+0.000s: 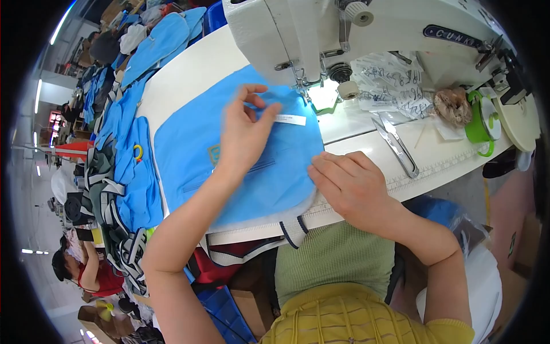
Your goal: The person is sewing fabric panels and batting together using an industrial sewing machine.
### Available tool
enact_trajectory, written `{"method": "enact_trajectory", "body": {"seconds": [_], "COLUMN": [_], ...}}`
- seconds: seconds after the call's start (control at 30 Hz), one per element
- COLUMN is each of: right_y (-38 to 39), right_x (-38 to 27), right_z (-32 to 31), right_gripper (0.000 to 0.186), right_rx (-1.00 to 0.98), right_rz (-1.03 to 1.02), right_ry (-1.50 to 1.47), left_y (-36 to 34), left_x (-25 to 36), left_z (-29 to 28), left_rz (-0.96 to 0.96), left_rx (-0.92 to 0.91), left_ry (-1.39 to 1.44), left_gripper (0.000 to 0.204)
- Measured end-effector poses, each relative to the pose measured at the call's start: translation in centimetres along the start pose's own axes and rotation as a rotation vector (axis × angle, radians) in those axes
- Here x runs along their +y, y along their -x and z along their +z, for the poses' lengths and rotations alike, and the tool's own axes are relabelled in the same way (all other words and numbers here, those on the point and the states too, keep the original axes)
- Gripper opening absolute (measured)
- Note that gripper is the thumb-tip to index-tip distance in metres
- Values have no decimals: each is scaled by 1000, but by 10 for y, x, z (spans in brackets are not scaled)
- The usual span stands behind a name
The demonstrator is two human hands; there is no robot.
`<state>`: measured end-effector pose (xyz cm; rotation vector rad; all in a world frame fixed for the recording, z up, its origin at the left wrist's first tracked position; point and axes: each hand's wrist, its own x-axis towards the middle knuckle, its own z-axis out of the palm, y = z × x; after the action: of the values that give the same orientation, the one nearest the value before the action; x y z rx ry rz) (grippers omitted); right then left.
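A light blue fabric panel (pixel 200 137) with a small gold patch and a slit lies on the white sewing table (pixel 172 69), its upper corner by the presser foot (pixel 305 96). My left hand (pixel 252 120), slightly blurred, hovers over or touches the panel near a white label strip (pixel 291 119), fingers curled and apart; whether it touches the label I cannot tell. My right hand (pixel 346 183) rests with fingers lying flat at the panel's lower right edge. The white sewing machine (pixel 389 23) stands above, its lamp lit.
Thread snips (pixel 395 146), marked papers (pixel 387 80), a brown doughnut-shaped object (pixel 450 109) and a green container (pixel 475 129) sit rightward. Blue pieces (pixel 137 172) and grey straps (pixel 100 189) pile at left. A co-worker in red (pixel 103 275) is at lower left. A strap (pixel 292 232) hangs off the front edge.
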<state>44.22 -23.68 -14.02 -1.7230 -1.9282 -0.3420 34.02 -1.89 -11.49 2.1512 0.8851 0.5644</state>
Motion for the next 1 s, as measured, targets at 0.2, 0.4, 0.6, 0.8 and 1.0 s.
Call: {"method": "enact_trajectory", "body": {"seconds": [0.2,0.4,0.6,0.8,1.0], "right_y": [1,0,0,0,-1], "right_x": [0,0,0,0,-1], "right_z": [1,1,1,1,2], "right_gripper": [34,34,34,33,33], "right_rx": [7,0,-9,-6,7], "right_rz": [4,-2,4,12,9], "right_ry": [15,25,27,22,30], "left_y": [-4,3,-8,-18,-18], "left_x": [-7,-17,-14,-14,-14], "left_z": [-14,1,13,20,22], "left_rz": [807,743,701,614,472], "left_rx": [-123,-197,-145,-98,-72], "left_ry": [-225,-207,-200,-63,-22], "left_gripper": [17,21,17,13,16]}}
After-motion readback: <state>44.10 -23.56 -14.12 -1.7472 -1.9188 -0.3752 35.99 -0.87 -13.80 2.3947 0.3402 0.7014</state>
